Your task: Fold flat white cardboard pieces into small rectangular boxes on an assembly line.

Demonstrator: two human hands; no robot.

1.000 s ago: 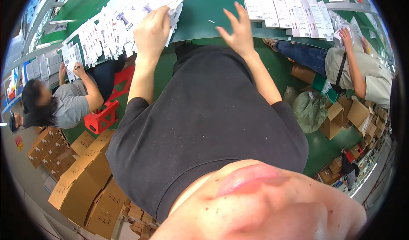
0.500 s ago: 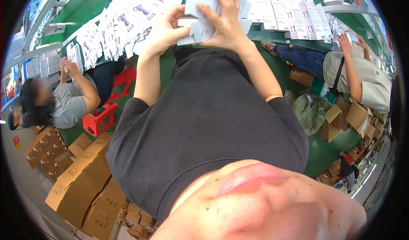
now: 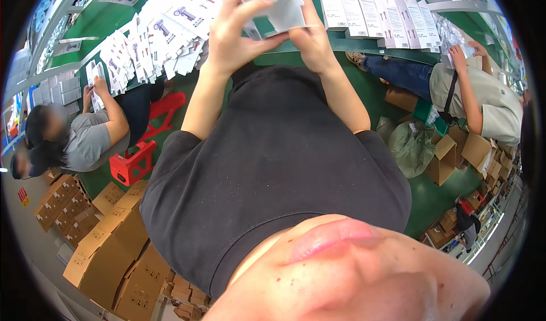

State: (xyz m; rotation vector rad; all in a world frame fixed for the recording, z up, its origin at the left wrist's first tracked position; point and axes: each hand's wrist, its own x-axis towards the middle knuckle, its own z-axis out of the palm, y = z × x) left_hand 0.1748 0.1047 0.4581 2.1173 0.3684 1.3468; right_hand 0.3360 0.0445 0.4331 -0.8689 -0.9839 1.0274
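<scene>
Both hands up over green desk: left hand & right hand w/ fingers closed on white folded carton. Flat white cartons lie spread on desk to the left.

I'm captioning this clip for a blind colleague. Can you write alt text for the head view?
Seen from above, a person in a black shirt holds a small white carton in the left hand and right hand over a green table lined with white boxes. Two seated co-workers and brown cardboard boxes flank them.
</scene>
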